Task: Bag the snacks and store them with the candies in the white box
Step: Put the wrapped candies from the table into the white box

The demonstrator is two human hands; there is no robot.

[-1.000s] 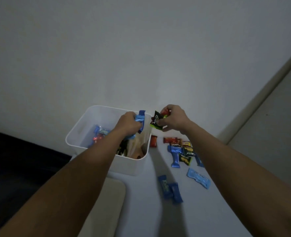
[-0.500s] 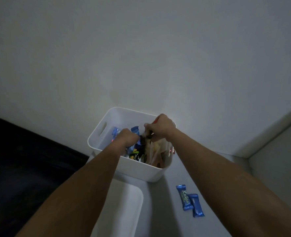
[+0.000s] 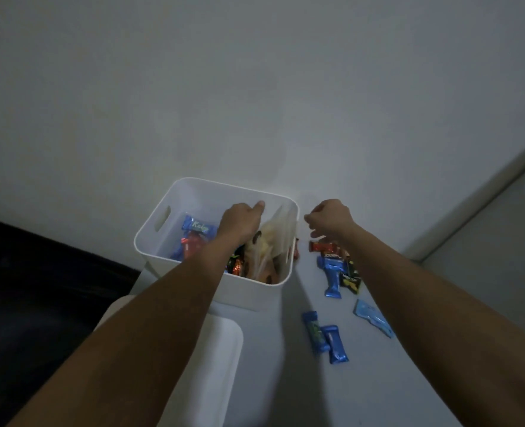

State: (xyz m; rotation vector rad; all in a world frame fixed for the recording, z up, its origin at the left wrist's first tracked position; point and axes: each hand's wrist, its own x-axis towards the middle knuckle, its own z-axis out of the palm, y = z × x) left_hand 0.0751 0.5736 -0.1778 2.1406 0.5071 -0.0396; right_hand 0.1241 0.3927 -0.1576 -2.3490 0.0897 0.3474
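Note:
The white box (image 3: 212,184) stands on the pale table against the wall. Inside it lie a blue bar (image 3: 198,227), a red candy (image 3: 193,244) and darker wrappers, and a clear plastic bag (image 3: 279,232) of snacks leans on its right wall. My left hand (image 3: 241,221) is inside the box beside the bag; its fingers curl out of sight. My right hand (image 3: 329,218) hovers just right of the box with loosely spread, empty fingers. Below it lie loose candies: a red wrapper (image 3: 321,247), a blue one (image 3: 332,272) and a black-yellow one (image 3: 351,279).
Nearer me on the table lie two dark blue bars (image 3: 324,337) and a light blue wrapper (image 3: 373,317). A white lid (image 3: 215,359) rests in front of the box. A dark surface (image 3: 39,303) fills the left side. The wall rises right behind the box.
My right hand carried black and red candies into the box and has come back out to the right, empty. The blue wrapper seen at my left hand no longer shows.

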